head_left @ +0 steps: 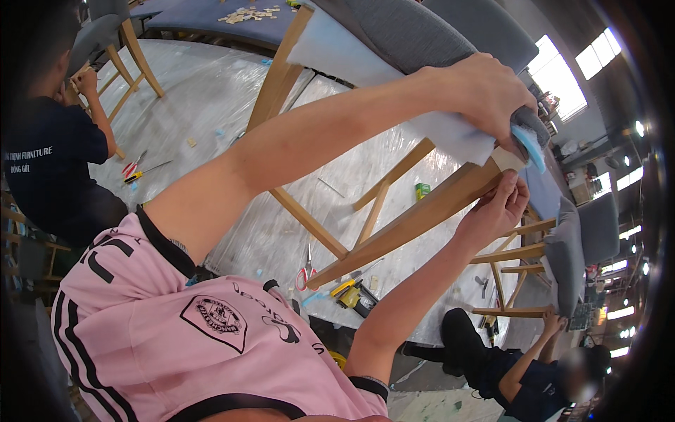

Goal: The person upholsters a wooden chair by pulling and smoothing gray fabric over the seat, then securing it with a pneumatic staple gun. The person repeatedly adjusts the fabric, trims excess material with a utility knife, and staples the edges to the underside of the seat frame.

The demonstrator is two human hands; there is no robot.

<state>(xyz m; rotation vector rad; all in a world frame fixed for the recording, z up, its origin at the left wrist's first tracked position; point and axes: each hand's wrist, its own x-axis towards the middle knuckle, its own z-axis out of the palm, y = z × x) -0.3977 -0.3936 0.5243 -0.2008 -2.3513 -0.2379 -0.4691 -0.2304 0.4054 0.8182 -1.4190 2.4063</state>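
A chair with grey upholstery (408, 32) lies tipped over in front of me, its wooden leg (415, 221) slanting down toward my chest. White lining cloth (450, 137) hangs loose along the upholstery. My left hand (492, 91) reaches across and is wrapped round the grey padded corner, where light-blue foam (529, 146) shows at the edge. Just below it, my right hand (500, 202) is at the top end of the wooden leg with its fingers pinched together. Whatever lies between those fingertips, if anything, is too small to make out.
The chair rests on a plastic-covered table (204, 77). Red-handled scissors (305, 276), a yellow-and-black power tool (354, 297), a yellow screwdriver (144, 173) and a small green box (422, 190) lie about. Co-workers handle other chairs at left (56, 162) and lower right (527, 373).
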